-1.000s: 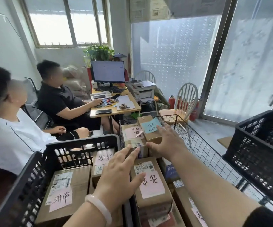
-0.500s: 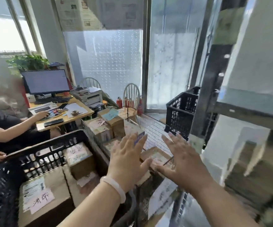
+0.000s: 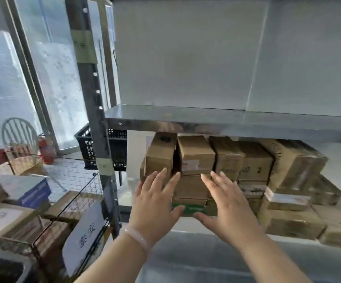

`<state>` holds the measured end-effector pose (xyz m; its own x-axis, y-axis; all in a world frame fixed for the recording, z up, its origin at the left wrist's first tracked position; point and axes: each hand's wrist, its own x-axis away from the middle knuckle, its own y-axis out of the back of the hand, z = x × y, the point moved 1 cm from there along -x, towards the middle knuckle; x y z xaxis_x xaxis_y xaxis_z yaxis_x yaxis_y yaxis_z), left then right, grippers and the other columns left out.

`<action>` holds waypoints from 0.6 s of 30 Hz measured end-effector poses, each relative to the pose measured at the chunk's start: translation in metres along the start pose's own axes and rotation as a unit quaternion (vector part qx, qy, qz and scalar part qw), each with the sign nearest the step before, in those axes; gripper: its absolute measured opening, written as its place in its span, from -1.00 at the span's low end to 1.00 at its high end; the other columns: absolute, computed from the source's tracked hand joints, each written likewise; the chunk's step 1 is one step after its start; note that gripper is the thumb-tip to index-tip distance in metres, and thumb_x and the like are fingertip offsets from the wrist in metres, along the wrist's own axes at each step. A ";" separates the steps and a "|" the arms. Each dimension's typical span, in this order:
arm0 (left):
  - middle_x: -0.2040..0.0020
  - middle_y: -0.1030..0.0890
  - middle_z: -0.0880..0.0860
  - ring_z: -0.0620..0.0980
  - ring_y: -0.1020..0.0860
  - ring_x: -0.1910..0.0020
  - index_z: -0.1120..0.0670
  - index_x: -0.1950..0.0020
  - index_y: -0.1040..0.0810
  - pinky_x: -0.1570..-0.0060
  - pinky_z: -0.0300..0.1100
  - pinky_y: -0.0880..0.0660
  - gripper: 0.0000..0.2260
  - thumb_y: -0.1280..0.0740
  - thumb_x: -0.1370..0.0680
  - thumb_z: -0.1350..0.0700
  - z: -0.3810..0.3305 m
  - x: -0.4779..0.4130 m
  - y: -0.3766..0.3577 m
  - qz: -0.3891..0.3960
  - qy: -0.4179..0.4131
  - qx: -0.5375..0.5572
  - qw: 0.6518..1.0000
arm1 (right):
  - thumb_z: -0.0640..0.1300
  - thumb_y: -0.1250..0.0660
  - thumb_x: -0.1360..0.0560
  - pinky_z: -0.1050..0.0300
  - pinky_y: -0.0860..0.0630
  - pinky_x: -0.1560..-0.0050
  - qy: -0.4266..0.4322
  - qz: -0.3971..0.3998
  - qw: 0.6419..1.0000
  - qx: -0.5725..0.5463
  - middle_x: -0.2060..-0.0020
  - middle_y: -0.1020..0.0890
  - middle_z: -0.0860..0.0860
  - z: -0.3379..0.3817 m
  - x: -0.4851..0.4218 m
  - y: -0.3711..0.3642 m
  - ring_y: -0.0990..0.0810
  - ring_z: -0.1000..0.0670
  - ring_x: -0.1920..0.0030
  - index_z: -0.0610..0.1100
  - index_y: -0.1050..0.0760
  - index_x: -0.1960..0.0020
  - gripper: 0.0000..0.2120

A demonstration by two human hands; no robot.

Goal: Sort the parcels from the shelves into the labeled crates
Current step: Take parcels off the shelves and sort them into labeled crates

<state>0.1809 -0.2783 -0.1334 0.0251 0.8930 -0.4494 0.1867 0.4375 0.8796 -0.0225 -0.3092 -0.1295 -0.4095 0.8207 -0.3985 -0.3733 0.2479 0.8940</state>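
On the shelf (image 3: 127, 194), stacked brown parcels (image 3: 196, 153)

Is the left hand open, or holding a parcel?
Open. The left hand has straight, spread fingers in front of the stacked parcels and grips nothing.

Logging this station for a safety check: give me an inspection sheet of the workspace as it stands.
Surface: lower shelf, metal, carries the parcels.
Job's things: cardboard parcels stacked on the lower shelf; wire crate at left holds more and has a sign on it; black crate behind the post.
Clutter: nothing seen.
Hands: left hand and right hand open, fingers spread before the parcels, holding nothing.
Cables: nothing seen.
Surroundings: frosted glass, chair, fire extinguishers at left.
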 end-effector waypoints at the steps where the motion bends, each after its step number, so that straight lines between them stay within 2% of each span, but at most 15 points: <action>1: -0.61 -0.03 -0.06 0.02 0.02 -0.58 -0.24 -0.58 0.09 -0.54 0.07 0.00 -0.27 -0.20 -0.52 -0.31 -0.015 -0.005 -0.004 0.002 -0.015 0.004 1.000 | 0.44 -0.17 -0.41 0.06 0.24 -0.49 -0.015 -0.006 1.000 0.010 -0.58 0.02 0.13 -0.015 0.007 0.007 0.20 0.11 -0.55 0.21 0.16 -0.57 -0.13; 6: -0.61 -0.03 -0.08 0.00 0.01 -0.58 -0.26 -0.57 0.12 -0.52 0.05 -0.02 -0.28 -0.18 -0.52 -0.33 -0.095 -0.028 -0.028 0.009 -0.068 0.031 0.997 | 0.41 -0.22 -0.43 0.00 0.14 -0.55 -0.068 -0.025 0.996 0.047 -0.58 0.02 0.13 -0.091 0.037 0.041 0.17 0.08 -0.56 0.20 0.15 -0.57 -0.13; 14: -0.58 -0.10 -0.12 -0.05 -0.05 -0.56 -0.27 -0.56 0.05 -0.50 0.04 -0.14 -0.31 -0.22 -0.52 -0.31 -0.239 -0.070 -0.085 0.038 -0.103 0.108 0.988 | 0.40 -0.25 -0.43 0.07 0.14 -0.48 -0.155 -0.012 0.987 0.038 -0.57 0.02 0.16 -0.239 0.075 0.079 0.10 0.07 -0.56 0.24 0.13 -0.55 -0.14; 18: -0.57 -0.12 -0.12 -0.04 -0.08 -0.55 -0.26 -0.55 0.05 -0.51 0.01 -0.14 -0.32 -0.20 -0.52 -0.33 -0.300 -0.077 -0.131 0.080 -0.118 0.092 0.985 | 0.33 -0.27 -0.47 0.03 -0.05 -0.53 -0.203 -0.016 0.979 0.022 -0.57 -0.05 0.10 -0.324 0.089 0.091 0.00 0.03 -0.56 0.19 0.04 -0.56 -0.20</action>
<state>-0.1401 -0.3725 -0.1671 0.2924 0.8900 -0.3499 0.3364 0.2468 0.9088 -0.3621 -0.3804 -0.1502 -0.0305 0.9471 -0.3195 -0.3408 0.2906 0.8941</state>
